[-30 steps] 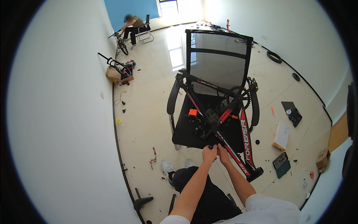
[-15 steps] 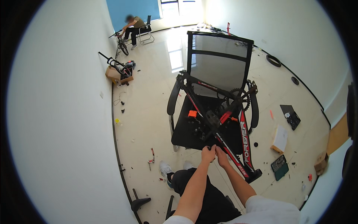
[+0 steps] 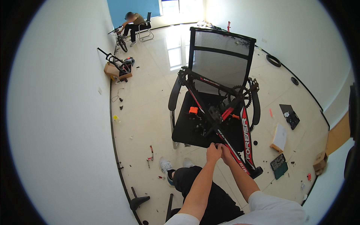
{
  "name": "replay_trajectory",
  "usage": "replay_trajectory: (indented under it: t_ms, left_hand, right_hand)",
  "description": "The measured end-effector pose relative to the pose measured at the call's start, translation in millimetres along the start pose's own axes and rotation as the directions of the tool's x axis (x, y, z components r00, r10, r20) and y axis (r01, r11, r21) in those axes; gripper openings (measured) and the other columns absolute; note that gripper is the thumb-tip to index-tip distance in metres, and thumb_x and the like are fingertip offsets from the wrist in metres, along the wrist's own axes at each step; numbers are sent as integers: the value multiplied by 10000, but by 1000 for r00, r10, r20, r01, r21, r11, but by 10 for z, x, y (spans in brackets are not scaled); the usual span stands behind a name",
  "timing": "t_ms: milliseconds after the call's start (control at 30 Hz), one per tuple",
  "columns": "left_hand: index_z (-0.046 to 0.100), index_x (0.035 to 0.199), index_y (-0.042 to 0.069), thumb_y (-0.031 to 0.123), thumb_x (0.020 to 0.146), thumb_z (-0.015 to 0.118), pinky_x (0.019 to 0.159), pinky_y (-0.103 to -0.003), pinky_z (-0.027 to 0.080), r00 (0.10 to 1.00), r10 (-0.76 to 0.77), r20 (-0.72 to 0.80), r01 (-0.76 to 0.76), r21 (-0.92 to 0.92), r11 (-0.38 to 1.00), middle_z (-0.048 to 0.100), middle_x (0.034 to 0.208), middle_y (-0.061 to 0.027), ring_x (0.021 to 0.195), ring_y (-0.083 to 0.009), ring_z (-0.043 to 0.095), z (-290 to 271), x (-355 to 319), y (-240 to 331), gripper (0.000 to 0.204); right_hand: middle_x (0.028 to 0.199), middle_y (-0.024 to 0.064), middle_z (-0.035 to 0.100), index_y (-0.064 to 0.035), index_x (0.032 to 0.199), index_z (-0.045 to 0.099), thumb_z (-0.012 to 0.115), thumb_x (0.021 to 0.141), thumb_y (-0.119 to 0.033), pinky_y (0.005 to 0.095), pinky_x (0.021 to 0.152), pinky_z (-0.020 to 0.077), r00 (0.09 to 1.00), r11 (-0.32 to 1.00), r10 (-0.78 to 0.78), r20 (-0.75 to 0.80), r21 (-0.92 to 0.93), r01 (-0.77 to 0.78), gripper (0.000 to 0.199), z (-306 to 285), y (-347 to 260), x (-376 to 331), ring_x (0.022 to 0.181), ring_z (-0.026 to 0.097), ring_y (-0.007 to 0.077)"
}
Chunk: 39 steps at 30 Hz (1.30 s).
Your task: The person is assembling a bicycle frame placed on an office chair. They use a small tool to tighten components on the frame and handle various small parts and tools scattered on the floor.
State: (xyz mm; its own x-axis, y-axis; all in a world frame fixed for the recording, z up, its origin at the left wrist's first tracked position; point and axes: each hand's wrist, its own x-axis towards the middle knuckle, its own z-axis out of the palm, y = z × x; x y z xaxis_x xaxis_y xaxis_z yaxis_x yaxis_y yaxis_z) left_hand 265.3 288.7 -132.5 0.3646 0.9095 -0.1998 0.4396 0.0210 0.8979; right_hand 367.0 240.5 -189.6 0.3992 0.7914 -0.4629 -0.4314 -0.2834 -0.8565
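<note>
1. Meeting at the front edge of the seat [image 3: 183, 133], the left hand [image 3: 213, 152] and right hand [image 3: 226, 153] are close together, fingers curled in; I cannot tell whether either pinches anything, because the fingers hide what is between them.
2. The frame [image 3: 246, 137], black and red, lies over the seat of a mesh-backed chair [image 3: 221, 60]. One end reaches up near the left armrest [image 3: 174, 98]; the other juts out past the front of the seat, to the right of the hands. One of its tubes slants down just beside the right hand.
3. A chainring [image 3: 248, 93] is on the frame near the right armrest [image 3: 256, 108], and a black pedal [image 3: 215, 112] shows over the middle of the seat.
4. On the seat, left of the pedal, is an orange piece [image 3: 193, 110], with small dark parts [image 3: 198, 125] scattered below it.
5. On the floor to the right are an open black case [image 3: 290, 117], a white box [image 3: 279, 138] and a green case [image 3: 279, 169]; to the left, a saddle [image 3: 140, 202].
6. At the far end, a co-worker [image 3: 138, 20] sits bent towards a bike [image 3: 121, 43].
</note>
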Motion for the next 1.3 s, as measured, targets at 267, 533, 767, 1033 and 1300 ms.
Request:
replay_trajectory:
  t_ms: [267, 533, 767, 1033, 1300]
  left_hand:
    - [562, 1079, 14, 419, 900, 560, 783, -521, 487, 978, 185, 99, -190, 41, 981, 641, 955, -297, 913, -475, 607, -58, -241, 97, 443]
    - [629, 998, -31, 348, 838, 628, 761, -460, 512, 912, 235, 337, -258, 25, 966, 664, 938, -254, 871, -410, 642, -75, -392, 117, 412]
    - [665, 851, -41, 342, 791, 664, 627, -392, 527, 918, 42, 395, -99, 124, 987, 671, 730, -191, 653, -310, 663, -158, -316, 148, 388]
    - [669, 984, 10, 382, 791, 653, 780, -422, 517, 825, 137, 548, -386, 370, 845, 684, 923, -188, 895, -344, 654, 33, -517, 118, 419]
    - [657, 948, 29, 296, 784, 707, 783, -417, 514, 694, 248, 676, -538, 258, 803, 685, 913, -180, 889, -335, 656, -47, -387, -1, 318]
  right_hand:
    - [1045, 100, 651, 8, 1134, 600, 493, 932, -181, 329, 920, 463, 999, 919, 6, 53, 393, -27, 296, -80, 106, 90, 992, 608, 214]
    - [1022, 61, 622, -22, 1064, 606, 607, 877, -129, 290, 819, 489, 997, 850, 52, 60, 521, -76, 215, -368, 305, -30, 943, 607, 166]
    - [1047, 74, 611, -38, 1065, 603, 507, 937, -275, 370, 865, 498, 975, 931, 221, -11, 299, -208, 286, -264, 264, -642, 950, 608, 213]
    - [1003, 75, 630, -34, 1024, 609, 498, 896, -162, 346, 861, 493, 968, 811, -38, 248, 574, -115, 212, -608, 815, -567, 955, 612, 191]
    - [860, 74, 622, 15, 1061, 609, 525, 924, -116, 249, 694, 485, 988, 856, 124, -88, 513, -62, 207, -324, 146, -559, 756, 598, 143]
